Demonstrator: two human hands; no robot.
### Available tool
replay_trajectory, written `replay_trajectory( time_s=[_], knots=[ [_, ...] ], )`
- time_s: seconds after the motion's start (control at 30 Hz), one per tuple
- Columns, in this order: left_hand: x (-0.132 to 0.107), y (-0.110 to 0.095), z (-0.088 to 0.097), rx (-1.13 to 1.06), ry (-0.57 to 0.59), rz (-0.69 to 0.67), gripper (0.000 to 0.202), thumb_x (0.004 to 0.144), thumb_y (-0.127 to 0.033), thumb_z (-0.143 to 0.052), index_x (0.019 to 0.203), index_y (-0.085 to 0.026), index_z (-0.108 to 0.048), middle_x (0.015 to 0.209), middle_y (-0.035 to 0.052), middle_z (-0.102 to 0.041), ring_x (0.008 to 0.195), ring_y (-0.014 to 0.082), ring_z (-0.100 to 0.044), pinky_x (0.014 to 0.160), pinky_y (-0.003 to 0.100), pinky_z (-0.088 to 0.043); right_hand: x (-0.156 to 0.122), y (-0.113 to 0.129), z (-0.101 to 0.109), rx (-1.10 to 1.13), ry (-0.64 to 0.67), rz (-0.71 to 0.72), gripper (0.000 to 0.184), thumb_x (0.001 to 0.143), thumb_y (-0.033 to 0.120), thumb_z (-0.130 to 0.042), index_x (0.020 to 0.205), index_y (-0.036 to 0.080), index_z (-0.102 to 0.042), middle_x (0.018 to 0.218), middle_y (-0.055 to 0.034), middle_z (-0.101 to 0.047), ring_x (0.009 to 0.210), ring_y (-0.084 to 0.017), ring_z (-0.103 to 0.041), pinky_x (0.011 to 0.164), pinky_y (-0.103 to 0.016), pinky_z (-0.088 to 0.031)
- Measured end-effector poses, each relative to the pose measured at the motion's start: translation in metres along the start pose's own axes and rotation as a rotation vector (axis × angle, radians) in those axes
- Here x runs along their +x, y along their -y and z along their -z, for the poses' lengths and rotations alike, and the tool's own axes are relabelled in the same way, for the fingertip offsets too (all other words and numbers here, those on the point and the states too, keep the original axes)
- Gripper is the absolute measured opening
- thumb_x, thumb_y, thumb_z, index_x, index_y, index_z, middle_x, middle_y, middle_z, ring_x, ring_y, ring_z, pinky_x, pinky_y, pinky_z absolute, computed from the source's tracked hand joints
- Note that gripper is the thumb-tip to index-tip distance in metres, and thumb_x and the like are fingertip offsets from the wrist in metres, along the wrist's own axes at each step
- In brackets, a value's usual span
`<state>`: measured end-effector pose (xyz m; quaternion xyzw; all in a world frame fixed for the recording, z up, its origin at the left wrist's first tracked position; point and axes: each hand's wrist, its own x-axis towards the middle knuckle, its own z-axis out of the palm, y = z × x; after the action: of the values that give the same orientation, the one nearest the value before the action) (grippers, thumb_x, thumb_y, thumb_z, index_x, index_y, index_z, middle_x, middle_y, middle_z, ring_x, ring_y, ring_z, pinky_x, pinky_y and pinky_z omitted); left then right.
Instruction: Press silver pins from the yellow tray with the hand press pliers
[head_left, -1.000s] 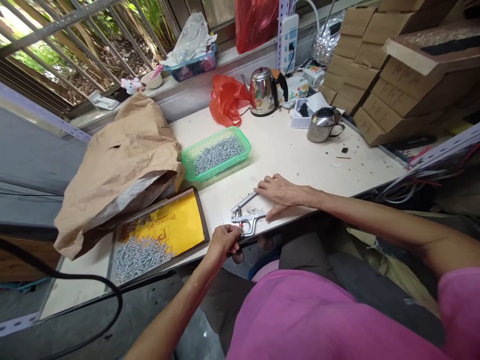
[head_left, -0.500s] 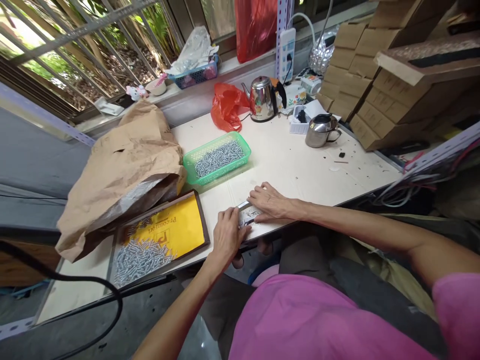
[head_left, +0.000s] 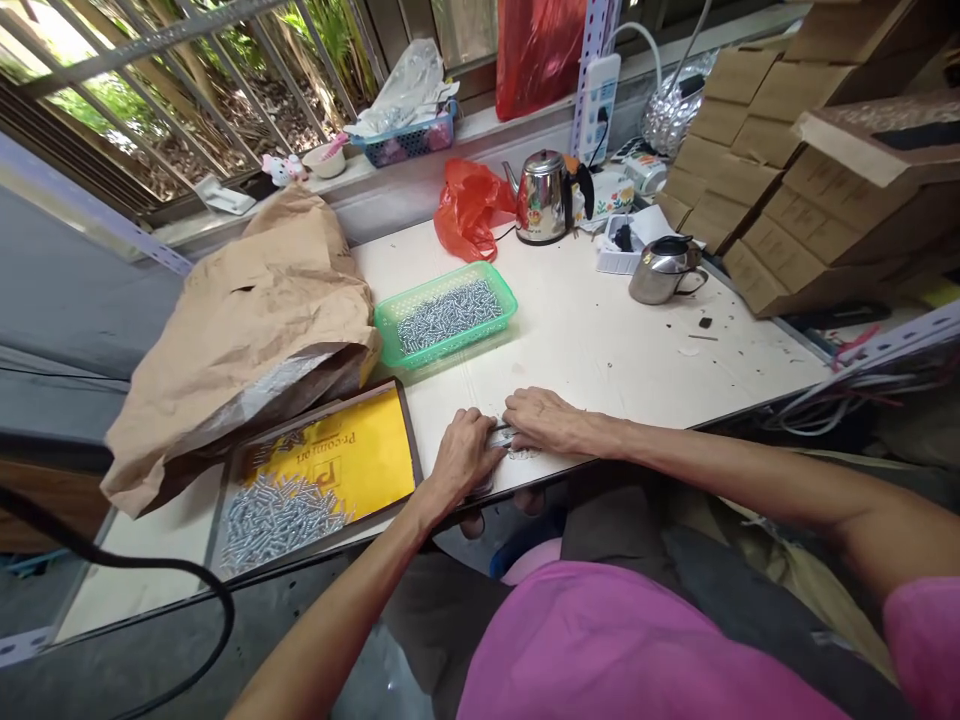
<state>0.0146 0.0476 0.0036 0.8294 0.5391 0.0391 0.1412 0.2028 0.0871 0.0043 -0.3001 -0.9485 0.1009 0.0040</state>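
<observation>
Both hands press down on a small metal lever tool (head_left: 501, 436) fixed at the near edge of the white table (head_left: 600, 330). My left hand (head_left: 463, 455) lies curled over the tool's left end. My right hand (head_left: 541, 420) covers its lever, fingers closed over it. Only a sliver of metal shows between the hands. A green basket (head_left: 447, 318) of small silver metal parts stands just behind them. A brown tray with a yellow sheet (head_left: 322, 470) holds a heap of similar silver parts at the left.
A crumpled brown paper sack (head_left: 247, 320) lies at the left. A steel kettle (head_left: 545, 197), a red plastic bag (head_left: 469, 205) and a steel mug (head_left: 664, 270) stand at the back. Stacked cardboard boxes (head_left: 780, 190) fill the right. A black cable (head_left: 135, 590) loops below left.
The tool's lever stood open a second ago with my left hand at its front jaw. Now the left hand has moved on top and both hands have pushed the lever down.
</observation>
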Motion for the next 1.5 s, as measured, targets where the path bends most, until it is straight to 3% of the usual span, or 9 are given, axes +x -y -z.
replay_trajectory(
  time_s=[0.2,0.4,0.6,0.8,0.97,1.1,1.2,1.33,1.5],
  knots=[
    [-0.003,-0.005,0.0,-0.011,-0.004,0.007,0.015,0.085,-0.026,-0.06,0.095,-0.017,-0.065,0.093,0.0073,-0.061,0.095,0.0232,-0.053,0.08,0.034,-0.045,-0.004,0.005,-0.014,0.043,-0.038,-0.049,0.02,0.094,0.03,-0.052,0.091,0.014,-0.064,0.09,-0.0095,-0.063,0.087,-0.02,-0.055,0.074,-0.03,-0.036],
    [-0.022,-0.019,-0.011,0.066,-0.13,0.029,0.031,0.088,-0.023,-0.056,0.118,-0.015,-0.057,0.118,0.0127,-0.059,0.111,0.0273,-0.052,0.092,0.041,-0.047,-0.008,-0.012,0.005,0.085,-0.059,-0.001,0.04,0.087,0.049,-0.058,0.105,0.014,-0.066,0.096,-0.011,-0.061,0.091,-0.022,-0.054,0.08,-0.031,-0.038],
    [-0.043,-0.054,-0.049,-0.058,-0.234,-0.034,0.033,0.095,-0.024,-0.045,0.126,-0.017,-0.053,0.138,0.0112,-0.053,0.133,0.0288,-0.042,0.11,0.05,-0.034,0.006,-0.028,0.0,0.083,-0.109,-0.053,0.022,0.095,0.024,-0.048,0.098,0.013,-0.067,0.098,-0.0112,-0.061,0.092,-0.02,-0.053,0.08,-0.029,-0.037],
    [-0.044,-0.065,-0.053,-0.178,-0.255,-0.012,0.035,0.093,-0.034,-0.05,0.124,-0.017,-0.054,0.132,0.0119,-0.058,0.133,0.0289,-0.044,0.112,0.053,-0.03,0.04,-0.028,0.016,-0.034,-0.093,-0.161,0.018,0.09,0.022,-0.053,0.089,0.014,-0.069,0.1,-0.0111,-0.063,0.095,-0.022,-0.051,0.077,-0.03,-0.033],
    [-0.062,-0.069,-0.053,-0.199,-0.326,-0.123,0.047,0.089,-0.036,-0.056,0.13,-0.013,-0.049,0.136,0.0172,-0.053,0.134,0.0308,-0.041,0.109,0.051,-0.035,0.045,0.026,0.019,0.057,0.028,0.184,0.022,0.09,0.021,-0.049,0.089,0.017,-0.07,0.091,-0.0079,-0.06,0.081,-0.016,-0.051,0.067,-0.027,-0.032],
    [-0.106,-0.071,-0.047,-0.179,-0.373,-0.318,0.022,0.092,-0.028,-0.052,0.106,-0.015,-0.062,0.104,0.0089,-0.068,0.105,0.0199,-0.061,0.094,0.033,-0.048,0.043,0.062,-0.003,0.093,0.118,0.401,0.016,0.086,0.022,-0.052,0.083,0.017,-0.067,0.086,-0.0061,-0.055,0.074,-0.015,-0.049,0.063,-0.027,-0.031],
    [-0.138,-0.046,-0.025,-0.071,-0.48,-0.188,0.016,0.093,-0.021,-0.049,0.095,-0.016,-0.064,0.087,0.0054,-0.068,0.086,0.0162,-0.061,0.082,0.03,-0.049,0.046,0.068,-0.018,0.094,0.091,0.486,0.01,0.083,0.022,-0.055,0.082,0.017,-0.064,0.09,-0.0069,-0.055,0.081,-0.018,-0.049,0.072,-0.031,-0.034],
    [-0.165,0.039,0.025,0.163,-0.616,0.382,0.023,0.095,-0.021,-0.044,0.097,-0.017,-0.067,0.088,0.0081,-0.066,0.085,0.0198,-0.056,0.079,0.034,-0.047,0.047,0.072,-0.024,0.123,0.069,0.495,0.009,0.085,0.02,-0.052,0.083,0.017,-0.059,0.09,-0.007,-0.056,0.084,-0.02,-0.051,0.076,-0.034,-0.036],
    [-0.177,0.143,0.065,0.292,-0.419,0.794,0.028,0.094,-0.023,-0.044,0.096,-0.016,-0.071,0.093,0.0109,-0.063,0.095,0.0241,-0.051,0.082,0.034,-0.044,0.048,0.075,-0.008,0.333,-0.002,0.386,0.025,0.097,0.023,-0.036,0.086,0.019,-0.058,0.087,-0.0055,-0.06,0.076,-0.016,-0.056,0.068,-0.029,-0.041]
  ],
)
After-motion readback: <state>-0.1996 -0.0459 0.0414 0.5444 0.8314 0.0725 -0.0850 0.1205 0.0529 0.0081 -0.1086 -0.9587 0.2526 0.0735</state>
